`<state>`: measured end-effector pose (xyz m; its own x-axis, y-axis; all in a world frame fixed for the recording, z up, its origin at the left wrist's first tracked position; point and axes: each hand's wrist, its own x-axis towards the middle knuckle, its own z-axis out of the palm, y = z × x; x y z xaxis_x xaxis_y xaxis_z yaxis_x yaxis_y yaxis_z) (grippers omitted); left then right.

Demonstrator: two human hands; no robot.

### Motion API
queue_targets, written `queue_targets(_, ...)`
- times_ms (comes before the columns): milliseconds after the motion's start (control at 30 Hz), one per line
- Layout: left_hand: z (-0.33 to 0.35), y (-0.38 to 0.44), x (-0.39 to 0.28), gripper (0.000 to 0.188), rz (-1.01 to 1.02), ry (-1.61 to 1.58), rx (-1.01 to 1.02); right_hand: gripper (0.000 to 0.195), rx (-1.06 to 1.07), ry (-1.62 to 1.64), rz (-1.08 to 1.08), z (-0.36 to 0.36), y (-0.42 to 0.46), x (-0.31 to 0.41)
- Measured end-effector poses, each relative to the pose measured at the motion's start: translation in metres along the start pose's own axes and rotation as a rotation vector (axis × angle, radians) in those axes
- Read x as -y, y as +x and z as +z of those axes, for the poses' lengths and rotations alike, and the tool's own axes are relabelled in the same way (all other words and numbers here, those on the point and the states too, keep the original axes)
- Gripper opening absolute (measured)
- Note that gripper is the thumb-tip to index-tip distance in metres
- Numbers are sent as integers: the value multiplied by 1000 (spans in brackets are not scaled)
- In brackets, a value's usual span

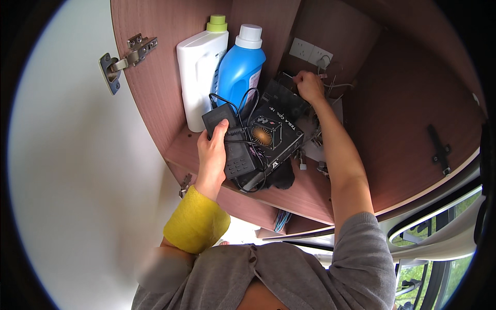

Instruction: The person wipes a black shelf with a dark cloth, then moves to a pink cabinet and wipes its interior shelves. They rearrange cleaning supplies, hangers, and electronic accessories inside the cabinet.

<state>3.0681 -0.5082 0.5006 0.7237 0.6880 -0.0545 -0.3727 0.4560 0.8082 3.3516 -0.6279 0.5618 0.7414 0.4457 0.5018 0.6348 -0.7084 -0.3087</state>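
My left hand (213, 151) grips a black power adapter (221, 118), its thumb on top. A second black adapter-like block (239, 161) with slots lies against the palm side, and loose black cables (254, 141) loop over both. Behind them is a black cardboard box (288, 133) bearing writing and a picture of a device with an orange disc. Farther back, my right hand (310, 86) reaches into the cabinet with curled fingers, above a dark flat item (285, 99) and just below the wall socket (312, 52). Whether it holds something is hidden. A yellow cloth (197, 221) wraps my left forearm.
A white bottle (199, 77) with a green cap and a blue bottle (240, 69) stand left on the wooden shelf (310, 186). A small padlock (302, 161), metal bits and a black cloth-like item (281, 176) lie by the box. A hinged door (77, 155) stands at left.
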Motion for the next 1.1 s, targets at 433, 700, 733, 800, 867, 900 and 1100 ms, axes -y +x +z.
queue_targets(433,5,1,0,37,45,129,45,20,242,77,-150,-4,2,-6)
queue_targets(700,4,0,-1,37,38,108,48,25,310,117,-88,0,-8,-17)
queue_targets(733,3,0,-1,38,44,113,48,25,328,115,-104,1,-6,-19)
queue_targets(800,3,0,0,39,55,117,42,25,364,114,-133,3,2,-25)
queue_targets(867,3,-1,1,37,50,112,43,24,397,132,-141,7,10,-31)
queue_targets(900,3,-1,0,36,43,100,45,24,414,138,-149,8,13,-33)
queue_targets(1100,4,-2,0,33,3,109,30,22,490,245,-115,13,20,-52)
